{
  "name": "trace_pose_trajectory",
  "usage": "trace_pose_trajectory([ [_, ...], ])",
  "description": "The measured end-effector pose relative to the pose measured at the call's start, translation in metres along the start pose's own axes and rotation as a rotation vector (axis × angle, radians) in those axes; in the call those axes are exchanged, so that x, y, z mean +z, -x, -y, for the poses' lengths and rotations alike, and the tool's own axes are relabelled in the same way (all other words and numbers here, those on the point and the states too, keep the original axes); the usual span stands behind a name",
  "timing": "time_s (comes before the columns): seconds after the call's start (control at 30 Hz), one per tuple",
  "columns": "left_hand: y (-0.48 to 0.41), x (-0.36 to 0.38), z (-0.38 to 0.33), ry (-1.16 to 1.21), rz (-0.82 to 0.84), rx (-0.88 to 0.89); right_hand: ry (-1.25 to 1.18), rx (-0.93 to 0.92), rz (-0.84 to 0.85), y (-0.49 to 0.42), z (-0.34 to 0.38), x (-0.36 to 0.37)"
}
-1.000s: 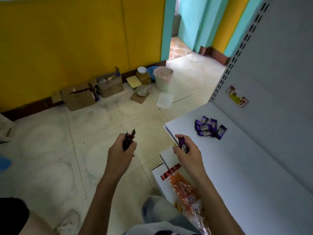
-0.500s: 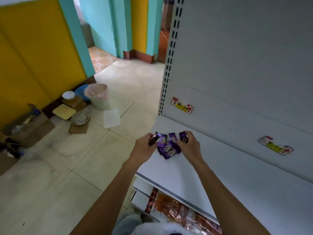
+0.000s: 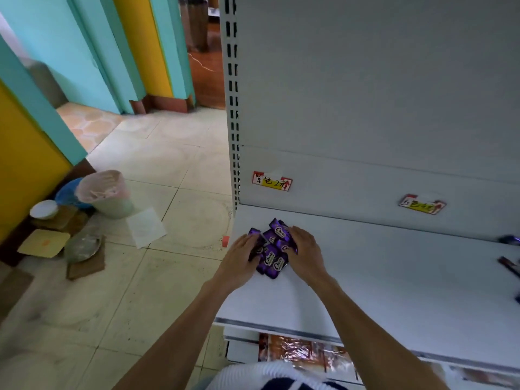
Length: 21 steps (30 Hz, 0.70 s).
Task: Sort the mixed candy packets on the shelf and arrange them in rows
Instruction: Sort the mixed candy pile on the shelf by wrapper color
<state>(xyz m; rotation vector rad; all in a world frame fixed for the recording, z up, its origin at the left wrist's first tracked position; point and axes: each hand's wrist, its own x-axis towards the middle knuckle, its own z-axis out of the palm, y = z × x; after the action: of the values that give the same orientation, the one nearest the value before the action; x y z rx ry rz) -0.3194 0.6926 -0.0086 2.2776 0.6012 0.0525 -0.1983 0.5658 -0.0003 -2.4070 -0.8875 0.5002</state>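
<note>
On shelf (image 3: 394, 277), purple packets (image 3: 274, 256) between flat left hand (image 3: 239, 260) and flat right hand (image 3: 305, 254), price label (image 3: 272, 181) behind

At the right edge, dark packets (image 3: 510, 265) are cut off; the left hand (image 3: 242, 257) covers some purple candy packets (image 3: 274, 257).

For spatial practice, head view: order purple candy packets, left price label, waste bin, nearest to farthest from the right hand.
1. Purple candy packets, touching the right hand.
2. Left price label, back panel.
3. Waste bin, floor, far left.
</note>
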Motion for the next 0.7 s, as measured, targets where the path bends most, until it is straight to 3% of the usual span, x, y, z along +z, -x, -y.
trace_pose_trajectory([
  [0.13,0.008,0.013,0.008,-0.297,0.041,0.032,0.275,-0.006,-0.012,0.012,-0.007,0.015],
  [0.27,0.01,0.015,0.0,-0.361,0.122,0.074,0.288,0.021,0.036,0.017,-0.006,0.019],
  [0.4,0.012,0.008,-0.001,-0.194,0.061,0.084,0.136,0.015,-0.098,0.025,-0.004,0.011],
  [0.7,0.056,-0.031,-0.038,0.305,-0.189,0.06,-0.492,0.134,-0.428,0.094,0.022,-0.032],
])
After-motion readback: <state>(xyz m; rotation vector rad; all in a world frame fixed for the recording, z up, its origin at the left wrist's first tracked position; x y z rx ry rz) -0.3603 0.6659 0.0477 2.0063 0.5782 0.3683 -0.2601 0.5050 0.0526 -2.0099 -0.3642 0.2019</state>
